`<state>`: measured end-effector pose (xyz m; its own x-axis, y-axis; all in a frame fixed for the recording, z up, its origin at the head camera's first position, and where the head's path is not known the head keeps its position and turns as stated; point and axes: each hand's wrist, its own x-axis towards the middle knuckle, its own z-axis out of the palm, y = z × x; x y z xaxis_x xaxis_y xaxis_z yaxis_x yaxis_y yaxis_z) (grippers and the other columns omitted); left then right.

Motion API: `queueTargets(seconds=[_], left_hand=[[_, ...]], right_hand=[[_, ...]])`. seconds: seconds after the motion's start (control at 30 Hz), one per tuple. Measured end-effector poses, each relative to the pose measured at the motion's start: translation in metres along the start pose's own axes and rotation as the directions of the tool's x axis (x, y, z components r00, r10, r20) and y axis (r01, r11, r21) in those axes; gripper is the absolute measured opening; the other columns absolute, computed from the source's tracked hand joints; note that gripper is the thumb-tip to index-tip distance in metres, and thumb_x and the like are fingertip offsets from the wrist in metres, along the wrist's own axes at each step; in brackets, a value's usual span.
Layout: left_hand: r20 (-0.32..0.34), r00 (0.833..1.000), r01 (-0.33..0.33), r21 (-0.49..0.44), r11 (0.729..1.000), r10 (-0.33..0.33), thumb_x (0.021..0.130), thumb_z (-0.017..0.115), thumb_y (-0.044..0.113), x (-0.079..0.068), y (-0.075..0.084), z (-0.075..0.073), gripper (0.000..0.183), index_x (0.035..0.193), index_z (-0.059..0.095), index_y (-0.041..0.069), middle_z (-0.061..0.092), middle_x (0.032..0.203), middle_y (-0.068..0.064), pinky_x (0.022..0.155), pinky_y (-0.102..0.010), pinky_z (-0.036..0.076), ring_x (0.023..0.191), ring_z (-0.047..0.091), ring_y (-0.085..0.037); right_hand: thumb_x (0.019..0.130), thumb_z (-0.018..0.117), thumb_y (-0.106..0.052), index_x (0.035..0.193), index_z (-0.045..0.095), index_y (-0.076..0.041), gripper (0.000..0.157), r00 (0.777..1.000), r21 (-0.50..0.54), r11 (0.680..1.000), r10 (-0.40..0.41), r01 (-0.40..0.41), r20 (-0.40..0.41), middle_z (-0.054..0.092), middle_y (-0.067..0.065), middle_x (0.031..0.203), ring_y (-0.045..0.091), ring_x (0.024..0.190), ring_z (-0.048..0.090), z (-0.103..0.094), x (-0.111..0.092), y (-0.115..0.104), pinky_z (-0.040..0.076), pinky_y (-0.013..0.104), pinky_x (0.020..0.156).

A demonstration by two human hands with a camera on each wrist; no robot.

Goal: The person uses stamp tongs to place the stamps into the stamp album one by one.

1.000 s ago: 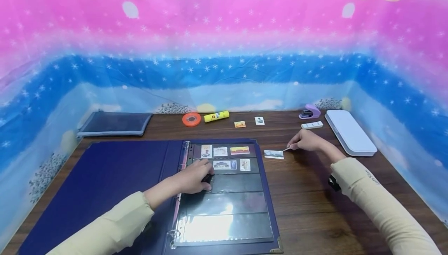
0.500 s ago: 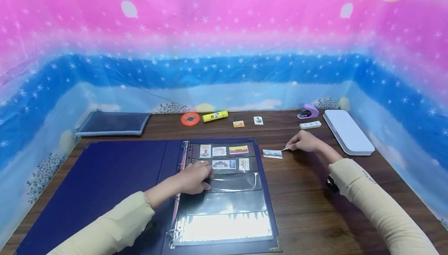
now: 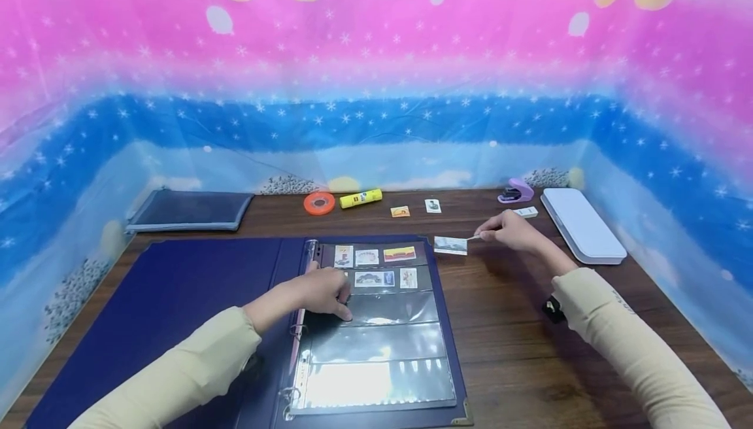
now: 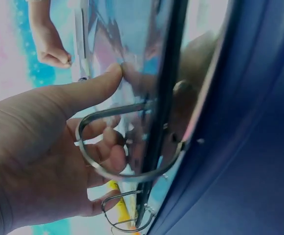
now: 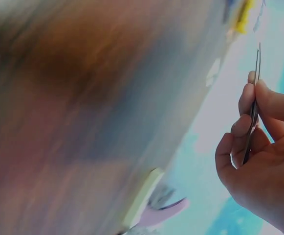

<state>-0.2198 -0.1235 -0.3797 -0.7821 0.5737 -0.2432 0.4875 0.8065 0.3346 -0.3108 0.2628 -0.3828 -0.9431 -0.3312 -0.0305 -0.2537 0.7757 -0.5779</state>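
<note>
A blue ring binder (image 3: pixel 194 324) lies spread on the table, its black pocket page (image 3: pixel 382 341) carrying two rows of stamps. My left hand (image 3: pixel 322 295) rests on the page's left part, covering a stamp in the second row. In the left wrist view its thumb (image 4: pixel 95 90) touches the clear page beside a metal ring (image 4: pixel 127 174), the other fingers loosely bent. My right hand (image 3: pixel 510 229) pinches slim metal tweezers (image 5: pixel 254 117). At their tips is a landscape stamp (image 3: pixel 450 246), held just beyond the binder's upper right corner, near the page's top row.
Two loose stamps, one orange (image 3: pixel 400 212) and one white (image 3: pixel 433 206), lie behind the binder. Along the back are a mesh pouch (image 3: pixel 191 210), an orange tape roll (image 3: pixel 319 203), a yellow glue stick (image 3: pixel 361 198), a purple stapler (image 3: pixel 516 191), a small white strip (image 3: pixel 526 212) and a white case (image 3: pixel 582 226).
My right hand has raised the landscape stamp with the tweezers and carried it left towards the binder. My left hand has shifted slightly on the page, its fingers drawn in more.
</note>
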Motion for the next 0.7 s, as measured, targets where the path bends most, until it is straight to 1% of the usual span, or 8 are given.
queueTargets(seconds=[0.07, 0.13, 0.2, 0.23, 0.33, 0.43, 0.57, 0.7], left_hand=[[0.022, 1.0, 0.01, 0.005, 1.0, -0.011, 0.079, 0.073, 0.028, 0.0, -0.003, -0.005, 0.023, 0.066, 0.062, 0.013, 0.058, 0.063, 0.005, 0.09, -0.052, 0.029, 0.063, 0.048, -0.011], [0.04, 0.999, 0.025, 0.012, 1.0, -0.026, 0.084, 0.068, 0.025, 0.0, -0.005, -0.01, 0.021, 0.068, 0.066, 0.013, 0.062, 0.065, 0.004, 0.096, -0.056, 0.028, 0.064, 0.049, -0.01], [0.068, 0.997, 0.039, 0.001, 0.999, -0.039, 0.087, 0.064, 0.023, 0.001, -0.009, -0.015, 0.02, 0.071, 0.069, 0.012, 0.064, 0.066, 0.003, 0.096, -0.055, 0.027, 0.064, 0.048, -0.01], [0.084, 0.996, 0.031, 0.001, 1.0, -0.031, 0.089, 0.062, 0.022, 0.001, -0.011, -0.017, 0.02, 0.072, 0.069, 0.011, 0.063, 0.066, 0.004, 0.094, -0.052, 0.029, 0.063, 0.047, -0.009], [0.155, 0.987, -0.023, -0.067, 0.998, 0.033, 0.091, 0.058, 0.016, 0.003, -0.018, -0.02, 0.023, 0.072, 0.066, 0.007, 0.049, 0.059, 0.006, 0.076, -0.032, 0.037, 0.056, 0.037, -0.008], [0.208, 0.974, -0.059, -0.16, 0.985, 0.093, 0.092, 0.054, 0.013, 0.005, -0.024, -0.021, 0.023, 0.072, 0.061, 0.005, 0.034, 0.057, 0.007, 0.058, -0.022, 0.029, 0.052, 0.028, -0.008], [0.224, 0.968, -0.063, -0.234, 0.97, 0.117, 0.094, 0.051, 0.011, 0.007, -0.03, -0.02, 0.021, 0.076, 0.06, 0.004, 0.032, 0.06, 0.006, 0.057, -0.022, 0.029, 0.053, 0.026, -0.009], [0.193, 0.972, -0.079, -0.265, 0.961, 0.133, 0.094, 0.052, 0.011, 0.004, -0.033, -0.018, 0.019, 0.079, 0.062, 0.003, 0.036, 0.065, 0.006, 0.059, -0.022, 0.03, 0.056, 0.03, -0.009]], right_hand=[[0.09, 0.058, -0.011, 0.099, 0.072, -0.002, 0.019, 0.999, 0.018, 0.999, -0.036, 0.036, -0.01, 0.07, 0.018, 0.104, 0.021, 0.093, 0.064, 0.004, 0.002, -0.012, 0.048, 0.029, 0.074], [0.09, 0.058, -0.011, 0.099, 0.072, -0.003, 0.019, 0.998, 0.034, 0.997, -0.067, 0.067, -0.019, 0.07, 0.017, 0.105, 0.021, 0.091, 0.064, 0.01, 0.003, -0.027, 0.047, 0.028, 0.073], [0.089, 0.059, -0.011, 0.098, 0.072, -0.004, 0.018, 0.995, 0.049, 0.994, -0.095, 0.097, -0.023, 0.07, 0.017, 0.103, 0.02, 0.087, 0.064, 0.018, 0.005, -0.043, 0.046, 0.027, 0.069], [0.089, 0.059, -0.011, 0.098, 0.073, -0.004, 0.017, 0.994, 0.052, 0.993, -0.107, 0.108, -0.024, 0.07, 0.016, 0.103, 0.019, 0.085, 0.063, 0.023, 0.006, -0.051, 0.045, 0.027, 0.068], [0.089, 0.06, -0.011, 0.097, 0.073, -0.004, 0.017, 0.991, 0.045, 0.99, -0.134, 0.134, -0.011, 0.071, 0.015, 0.101, 0.015, 0.075, 0.059, 0.039, 0.011, -0.075, 0.042, 0.025, 0.065], [0.088, 0.06, -0.012, 0.095, 0.073, -0.005, 0.017, 0.989, 0.017, 0.989, -0.148, 0.148, 0.025, 0.071, 0.014, 0.101, 0.01, 0.066, 0.054, 0.057, 0.018, -0.096, 0.041, 0.024, 0.063], [0.088, 0.059, -0.012, 0.094, 0.074, -0.007, 0.017, 0.982, -0.006, 0.986, -0.163, 0.164, 0.091, 0.072, 0.012, 0.099, 0.006, 0.054, 0.043, 0.082, 0.023, -0.116, 0.037, 0.022, 0.058], [0.089, 0.059, -0.012, 0.093, 0.075, -0.007, 0.017, 0.972, 0.033, 0.983, -0.181, 0.178, 0.151, 0.073, 0.01, 0.099, 0.006, 0.047, 0.032, 0.102, 0.019, -0.128, 0.033, 0.021, 0.054]])
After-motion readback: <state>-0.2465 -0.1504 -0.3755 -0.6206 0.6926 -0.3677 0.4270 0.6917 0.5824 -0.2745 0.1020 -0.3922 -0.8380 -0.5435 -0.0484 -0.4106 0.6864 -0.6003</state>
